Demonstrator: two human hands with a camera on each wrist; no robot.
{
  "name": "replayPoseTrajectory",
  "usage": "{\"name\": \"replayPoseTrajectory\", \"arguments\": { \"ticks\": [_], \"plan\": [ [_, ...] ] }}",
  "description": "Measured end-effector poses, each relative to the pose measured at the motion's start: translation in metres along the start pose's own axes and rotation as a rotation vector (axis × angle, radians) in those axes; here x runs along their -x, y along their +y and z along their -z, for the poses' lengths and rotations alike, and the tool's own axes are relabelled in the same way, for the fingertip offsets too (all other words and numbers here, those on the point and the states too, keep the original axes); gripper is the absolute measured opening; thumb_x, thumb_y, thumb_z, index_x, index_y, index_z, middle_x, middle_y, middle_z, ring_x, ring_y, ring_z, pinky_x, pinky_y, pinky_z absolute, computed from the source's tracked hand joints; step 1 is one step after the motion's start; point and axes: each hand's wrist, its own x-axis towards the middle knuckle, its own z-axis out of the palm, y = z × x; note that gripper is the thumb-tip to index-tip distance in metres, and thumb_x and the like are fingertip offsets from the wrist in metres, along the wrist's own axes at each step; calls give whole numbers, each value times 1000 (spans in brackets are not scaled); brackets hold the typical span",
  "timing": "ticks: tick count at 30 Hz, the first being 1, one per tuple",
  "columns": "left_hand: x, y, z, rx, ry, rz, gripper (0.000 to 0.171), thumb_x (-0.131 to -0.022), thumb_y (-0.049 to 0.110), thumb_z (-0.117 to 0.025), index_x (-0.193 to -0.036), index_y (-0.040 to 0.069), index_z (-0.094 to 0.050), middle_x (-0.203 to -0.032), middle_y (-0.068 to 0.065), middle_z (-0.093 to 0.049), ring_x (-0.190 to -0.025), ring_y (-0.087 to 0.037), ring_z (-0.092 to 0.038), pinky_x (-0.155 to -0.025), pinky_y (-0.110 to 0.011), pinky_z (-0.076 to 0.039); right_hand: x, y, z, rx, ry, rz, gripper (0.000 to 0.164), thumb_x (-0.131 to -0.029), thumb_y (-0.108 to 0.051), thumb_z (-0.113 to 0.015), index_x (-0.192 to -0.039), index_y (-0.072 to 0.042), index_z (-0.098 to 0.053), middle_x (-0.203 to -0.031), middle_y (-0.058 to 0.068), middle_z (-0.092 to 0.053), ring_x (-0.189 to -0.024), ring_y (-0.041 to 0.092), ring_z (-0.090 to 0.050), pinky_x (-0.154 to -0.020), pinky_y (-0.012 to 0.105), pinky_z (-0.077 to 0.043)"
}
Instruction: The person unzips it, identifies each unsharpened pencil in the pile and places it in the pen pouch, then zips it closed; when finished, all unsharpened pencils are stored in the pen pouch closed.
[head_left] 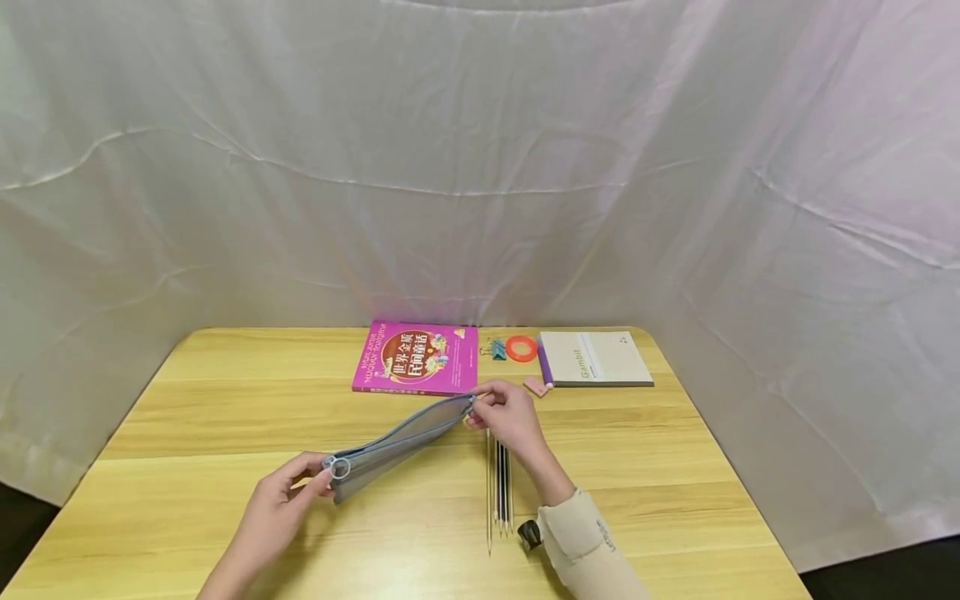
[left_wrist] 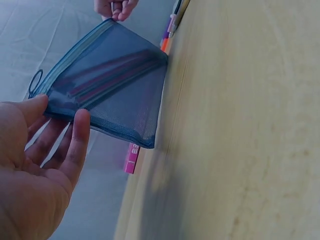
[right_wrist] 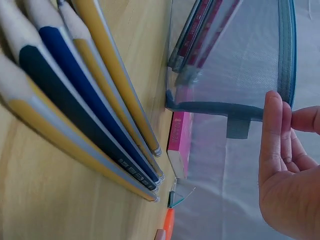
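Observation:
Both hands hold a blue-grey mesh zip pouch above the table. My left hand pinches the corner by the zip's ring pull, thumb against the edge. At the opposite corner my right hand pinches the zip end between thumb and fingers. The two edges of its top stand apart in the head view. Through the mesh in the left wrist view show several long, slim, dark red sticks, their kind unclear. Below the right hand, several pencils lie side by side on the table, tips toward the near edge.
A pink book lies at the back. Right of it are a teal binder clip, an orange ring, a pink piece, a purple stick and a notebook. A small black object is beside the right sleeve.

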Motion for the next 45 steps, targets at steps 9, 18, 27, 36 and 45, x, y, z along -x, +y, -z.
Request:
{"name": "replayPoseTrajectory", "arguments": {
  "ticks": [9,18,27,36,45],
  "plan": [
    [-3,-9,-3,67,29,-15,13,-99,-2,-65,-112,-2,-68,-96,-6,-72,-84,-7,-72,-74,-31,-64,3,-3,-1,7,18,40,21,-93,4,-65,-113,3,-72,-80,12,-69,-67,29,-74,-63,36,-64],
    [-3,-12,-2,53,97,-25,11,-95,-7,-67,-105,-3,-68,-92,0,-74,-77,-12,-73,-71,-27,-62,28,-22,-42,104,-133,246,17,-93,-7,-75,-110,-6,-75,-89,10,-71,-67,13,-66,-58,28,-60],
    [-6,-9,-10,66,123,-30,10,-93,-8,-69,-101,-1,-72,-93,1,-74,-81,-4,-72,-74,-25,-62,55,-33,-98,231,-382,425,26,-89,-15,-82,-114,-15,-73,-93,-5,-70,-76,-7,-61,-69,15,-57],
    [-5,-6,-11,64,123,-30,9,-94,-4,-70,-100,2,-73,-92,0,-74,-81,-5,-72,-74,-25,-62,53,-31,-112,342,-374,555,18,-86,-10,-84,-102,-12,-77,-90,-1,-65,-75,-9,-57,-68,8,-53],
    [-8,-6,-13,67,120,-68,10,-94,-5,-70,-99,3,-73,-92,-3,-74,-80,-8,-73,-72,-27,-63,50,-33,-112,347,-330,562,7,-92,-15,-80,-97,-14,-76,-89,-5,-69,-74,-10,-56,-67,8,-53]
  ]
}}
